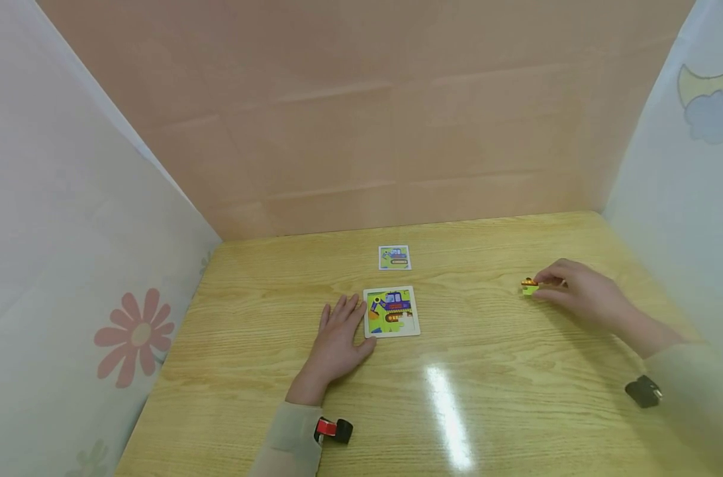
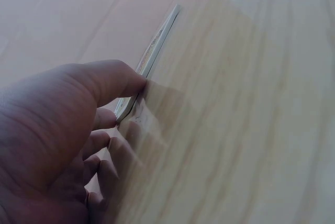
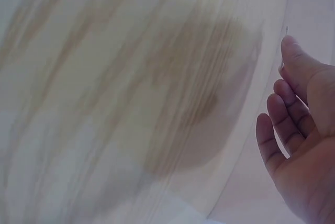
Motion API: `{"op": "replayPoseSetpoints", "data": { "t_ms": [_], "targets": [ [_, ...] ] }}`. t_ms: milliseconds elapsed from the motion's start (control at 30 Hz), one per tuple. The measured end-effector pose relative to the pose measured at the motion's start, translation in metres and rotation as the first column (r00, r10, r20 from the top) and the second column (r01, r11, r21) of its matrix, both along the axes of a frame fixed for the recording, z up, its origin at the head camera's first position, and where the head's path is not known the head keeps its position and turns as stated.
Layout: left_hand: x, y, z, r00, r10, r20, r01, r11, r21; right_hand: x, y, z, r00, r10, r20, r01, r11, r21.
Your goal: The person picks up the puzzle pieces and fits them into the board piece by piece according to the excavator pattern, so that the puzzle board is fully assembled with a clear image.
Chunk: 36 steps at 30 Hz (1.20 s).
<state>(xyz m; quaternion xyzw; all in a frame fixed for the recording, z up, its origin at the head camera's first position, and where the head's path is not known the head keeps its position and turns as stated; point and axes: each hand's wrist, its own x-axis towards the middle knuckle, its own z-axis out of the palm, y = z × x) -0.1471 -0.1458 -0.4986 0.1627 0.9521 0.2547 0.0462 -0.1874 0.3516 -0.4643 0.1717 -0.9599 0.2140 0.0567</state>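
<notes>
On the table lies a square puzzle board (image 1: 391, 312) with a purple excavator picture and a pale unfilled patch at its lower right. My left hand (image 1: 336, 344) rests at the board's left side, fingers spread, the thumb touching the near edge by the corner. From the side, the left wrist view shows the thumb of the left hand (image 2: 78, 124) against the board's edge (image 2: 157, 51). Off to the right, my right hand (image 1: 578, 291) pinches an orange and green puzzle piece (image 1: 530, 286) between thumb and fingers. In the right wrist view the right hand (image 3: 309, 130) mostly hides this piece.
Behind the board lies a small picture card (image 1: 394, 257) with the same excavator. The wooden table (image 1: 469, 397) has a pinkish cloth wall (image 1: 361, 132) at its back and pale patterned cloth walls at both sides. Dark straps sit on both sleeves.
</notes>
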Motion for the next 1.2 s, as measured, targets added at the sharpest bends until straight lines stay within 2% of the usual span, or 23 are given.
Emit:
{"op": "replayPoseSetpoints", "data": {
  "t_ms": [400,667,967,1200],
  "targets": [
    [0.001,0.000,0.001,1.000,-0.002,-0.004,0.002,1.000,0.007,0.003,-0.056,0.008,1.000,0.025,0.013,-0.024,0.998,-0.066],
    [0.002,-0.001,0.002,1.000,-0.003,-0.002,0.003,1.000,0.016,0.004,-0.096,0.011,0.996,0.092,-0.012,-0.092,0.992,-0.090],
    [0.001,0.000,0.003,1.000,-0.008,-0.008,0.008,1.000,0.015,0.005,-0.136,0.009,0.989,0.148,-0.016,-0.148,0.982,-0.120],
    [0.001,0.000,0.003,1.000,-0.005,-0.004,0.005,1.000,0.005,0.005,-0.163,0.005,0.986,0.165,0.024,-0.160,0.977,-0.140]
  ]
}}
